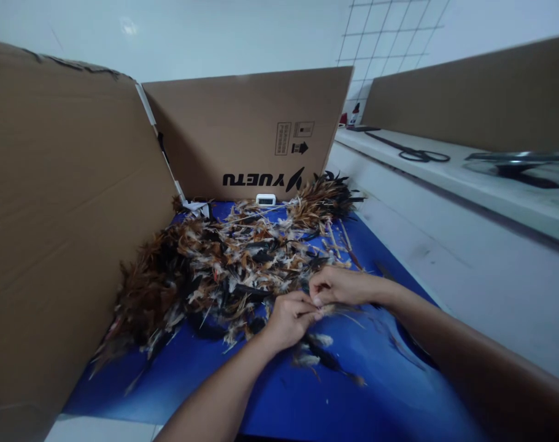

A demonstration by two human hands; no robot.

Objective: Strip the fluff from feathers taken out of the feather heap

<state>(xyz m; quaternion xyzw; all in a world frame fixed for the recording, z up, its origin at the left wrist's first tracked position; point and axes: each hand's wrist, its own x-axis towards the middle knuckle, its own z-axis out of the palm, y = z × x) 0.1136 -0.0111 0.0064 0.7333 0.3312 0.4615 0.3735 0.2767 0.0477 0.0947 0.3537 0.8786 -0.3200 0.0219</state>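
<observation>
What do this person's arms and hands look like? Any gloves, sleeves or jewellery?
Both arms are bare as far as the picture shows: no sleeves in view. The left hand and right hand wear no gloves, and no rings, watch or bracelets can be seen. The nails are too blurred to describe.

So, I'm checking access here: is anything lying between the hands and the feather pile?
Nothing visible does. The left hand and right hand meet at the near edge of the feather pile, fingers pinching a few feathers. Only loose feathers lie on the blue mat beneath them.
</observation>
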